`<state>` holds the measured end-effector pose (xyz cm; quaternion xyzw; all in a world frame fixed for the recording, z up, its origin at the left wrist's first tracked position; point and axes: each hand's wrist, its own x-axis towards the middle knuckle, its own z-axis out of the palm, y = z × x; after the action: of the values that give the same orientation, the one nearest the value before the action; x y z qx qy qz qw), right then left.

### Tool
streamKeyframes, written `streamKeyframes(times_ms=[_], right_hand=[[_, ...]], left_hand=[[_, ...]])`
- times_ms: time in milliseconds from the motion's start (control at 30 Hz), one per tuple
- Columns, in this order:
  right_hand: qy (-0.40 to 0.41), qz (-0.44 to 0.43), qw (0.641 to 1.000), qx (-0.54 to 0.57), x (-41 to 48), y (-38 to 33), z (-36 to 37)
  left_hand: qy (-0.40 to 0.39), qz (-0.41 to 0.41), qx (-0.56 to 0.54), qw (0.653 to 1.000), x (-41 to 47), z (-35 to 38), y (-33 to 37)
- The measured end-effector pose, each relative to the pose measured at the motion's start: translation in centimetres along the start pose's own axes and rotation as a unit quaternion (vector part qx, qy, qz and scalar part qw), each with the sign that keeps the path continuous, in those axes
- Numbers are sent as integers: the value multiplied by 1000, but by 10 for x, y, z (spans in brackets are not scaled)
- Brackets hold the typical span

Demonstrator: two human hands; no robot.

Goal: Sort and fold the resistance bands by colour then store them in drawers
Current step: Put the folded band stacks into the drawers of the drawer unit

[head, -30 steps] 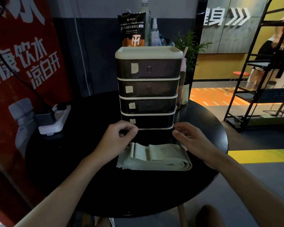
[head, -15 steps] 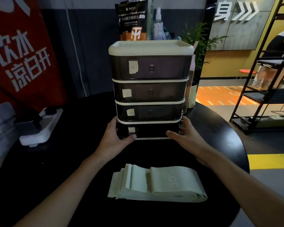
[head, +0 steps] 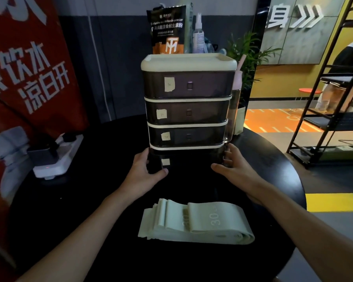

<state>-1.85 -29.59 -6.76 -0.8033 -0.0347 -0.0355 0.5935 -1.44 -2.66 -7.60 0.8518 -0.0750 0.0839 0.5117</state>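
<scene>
Left hand (head: 145,171) grips the left front corner of the bottom drawer (head: 192,161): thumb across the front, fingers curled round the side. Right hand (head: 232,169) does the same at the right corner, thumb in front, fingers hooked on the side. Two hands, one drawer between them.

The drawer unit (head: 189,62) is four dark drawers stacked under one cream lid. There are four paper labels (head: 169,84), one per drawer, left of centre; the writing is too small to read.

One folded stack of pale green bands (head: 196,222) lies flat on the black round table (head: 90,210). It is nearer the camera than the hands, between the forearms and clear of the drawer. It has several layers, count unclear; "30" is printed on top.

Left on the table is one white power strip (head: 57,157) with one dark adapter (head: 39,156) plugged in. One pouch (head: 167,31) and one spray bottle (head: 198,37) stand at the back of the lid; on it or behind it, cannot tell. One pink-capped bottle (head: 235,82) stands against the unit's right side, with a plant (head: 247,53) behind. There is a red banner (head: 29,78) on the left and a black rack (head: 324,119) on the right. Nothing lies between the bands and the drawer front.
</scene>
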Motion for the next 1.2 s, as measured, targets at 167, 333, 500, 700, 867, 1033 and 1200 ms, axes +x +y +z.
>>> streamKeyframes(times_ms=[167,333,500,700,867,1033,1200], right_hand=[[0,9,1000,9,-28,-3,-1],[0,15,1000,6,-54,-4,-2],[1,12,1000,19,-75,-9,-1],[6,0,1000,13,-93,-20,-1],[-1,-46,996,-75,-114,-22,0],[-59,-69,988,-121,-125,-29,15],[-43,-73,984,-155,-117,-29,33]], left_hand=[[-12,11,4,1000,-24,-7,4],[-22,-7,13,1000,-45,-15,8],[-25,-16,29,999,-62,-19,12],[-11,-35,40,999,-75,-21,19],[-19,-44,-40,998,-104,-20,30],[-125,-33,-82,988,-122,-13,41],[-145,-32,-72,986,-125,-10,44]])
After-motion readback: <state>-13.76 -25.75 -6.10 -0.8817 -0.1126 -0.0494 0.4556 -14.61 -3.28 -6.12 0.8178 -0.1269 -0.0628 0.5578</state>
